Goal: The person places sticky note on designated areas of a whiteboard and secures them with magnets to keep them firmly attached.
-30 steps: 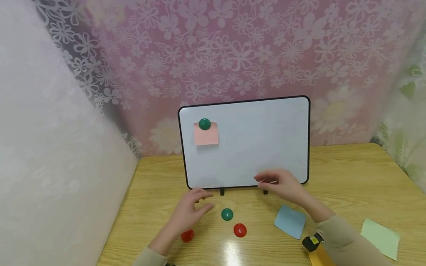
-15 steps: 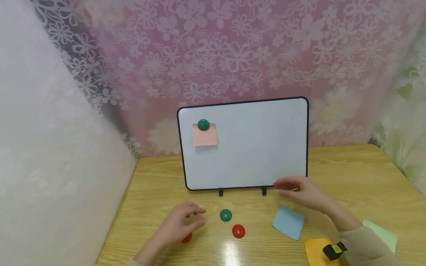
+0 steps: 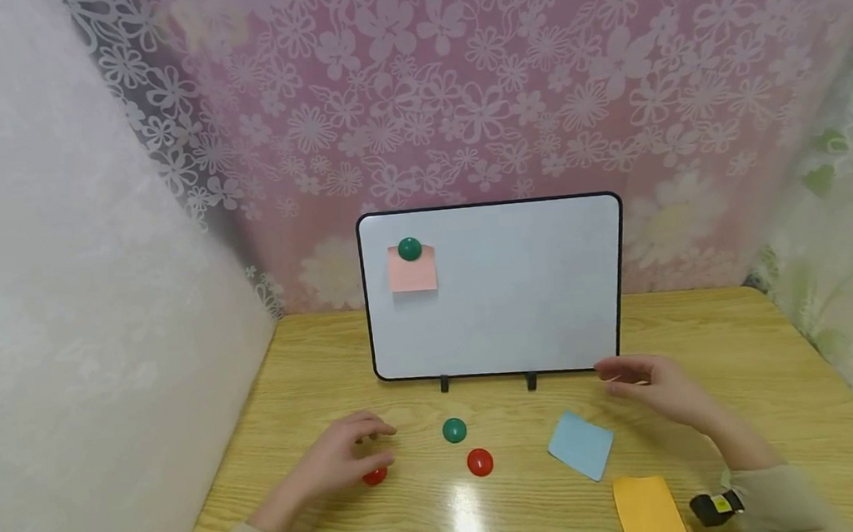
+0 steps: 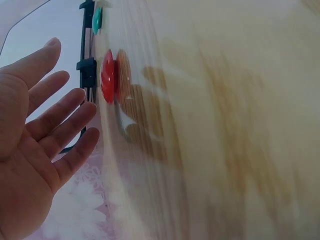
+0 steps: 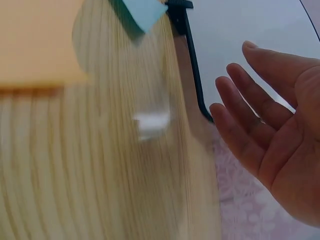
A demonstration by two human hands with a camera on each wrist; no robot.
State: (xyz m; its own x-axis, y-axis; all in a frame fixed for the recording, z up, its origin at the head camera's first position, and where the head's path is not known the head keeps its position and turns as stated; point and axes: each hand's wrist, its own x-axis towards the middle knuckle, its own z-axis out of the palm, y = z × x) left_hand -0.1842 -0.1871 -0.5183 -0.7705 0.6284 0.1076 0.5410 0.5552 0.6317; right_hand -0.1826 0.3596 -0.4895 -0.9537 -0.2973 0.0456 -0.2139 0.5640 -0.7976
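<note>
My left hand [image 3: 336,457] hovers at the table's left side with fingers relaxed and nothing in them. Partly covered by its thumb in the head view is a red round magnet [image 3: 374,476]. The left wrist view has the empty left palm [image 4: 30,165] beside a red magnet [image 4: 108,77]. My right hand [image 3: 657,386], also empty, hangs loosely by the whiteboard's lower right corner. Closest to it on the table is a blue sticky note [image 3: 581,446], with an orange note [image 3: 650,511] nearer the front. In the right wrist view, the right hand [image 5: 272,125] has its fingers spread.
A whiteboard [image 3: 519,292] stands on small black feet [image 3: 531,381] at the back. On its upper left, a green magnet [image 3: 409,249] holds a pink note [image 3: 412,277]. Another green magnet [image 3: 454,430] and a red magnet [image 3: 480,462] lie mid-table. A patterned curtain [image 3: 458,88] hangs behind.
Both hands have moved apart and back from the board: the left toward the left and nearer, the right toward the right. The right sleeve now covers the pale green note and uncovers the orange one.
</note>
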